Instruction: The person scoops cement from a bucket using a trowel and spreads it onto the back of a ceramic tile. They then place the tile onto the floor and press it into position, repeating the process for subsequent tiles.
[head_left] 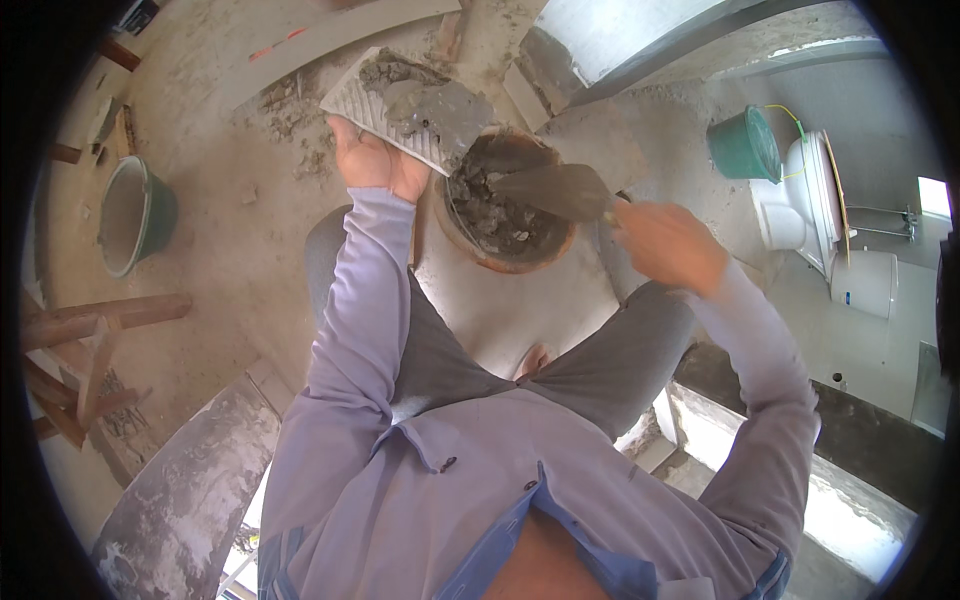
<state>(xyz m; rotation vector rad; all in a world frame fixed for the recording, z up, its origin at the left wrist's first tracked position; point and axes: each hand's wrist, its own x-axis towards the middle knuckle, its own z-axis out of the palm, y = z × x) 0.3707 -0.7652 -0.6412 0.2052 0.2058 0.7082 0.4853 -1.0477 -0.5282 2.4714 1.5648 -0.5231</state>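
Note:
My left hand (pixel 377 165) is closed on the near edge of a ribbed tile (pixel 345 98), holding it tilted from below. Grey mortar (pixel 432 108) lies in a thick heap over much of the tile's ridged face. My right hand (pixel 672 246) grips a trowel (pixel 565 192) by its handle, which the fingers hide. The trowel's blade reaches leftward over a round reddish-brown tub (pixel 520 262) in front of me. More wet mortar (pixel 492 215) sits inside that tub, and the tile's right corner is just beside its rim.
To the left stand a green bucket (pixel 162 205) and a wooden trestle (pixel 100 345). A long pale board (pixel 335 42) lies ahead on the dirty floor. At the right are another green bucket (pixel 742 145) and a white toilet (pixel 800 205). A large white-topped slab (pixel 620 40) stands at the far right.

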